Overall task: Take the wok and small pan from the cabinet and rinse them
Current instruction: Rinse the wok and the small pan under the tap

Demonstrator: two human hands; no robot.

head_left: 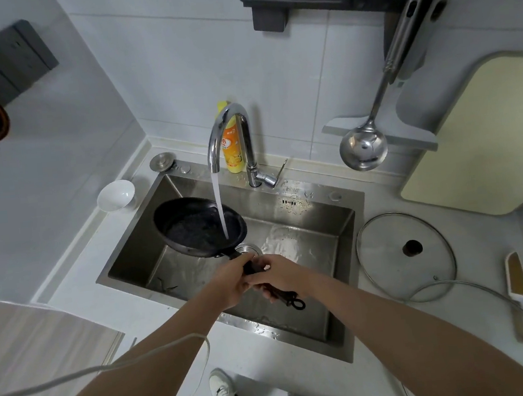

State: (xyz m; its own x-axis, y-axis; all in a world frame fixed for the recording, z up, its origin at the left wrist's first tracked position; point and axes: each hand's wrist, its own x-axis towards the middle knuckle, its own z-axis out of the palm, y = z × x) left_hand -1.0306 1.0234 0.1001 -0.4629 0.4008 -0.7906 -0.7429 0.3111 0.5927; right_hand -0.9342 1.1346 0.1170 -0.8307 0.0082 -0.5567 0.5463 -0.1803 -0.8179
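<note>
2 hands hold small pan.

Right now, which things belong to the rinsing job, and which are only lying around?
In use: small pan, tap, sink, left hand, right hand.

Lying about: white bowl, glass lid, ladle, soap bottle, cutting board.

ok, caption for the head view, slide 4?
Both hands hold small black frying pan by its handle under running chrome tap, over steel sink.
</note>
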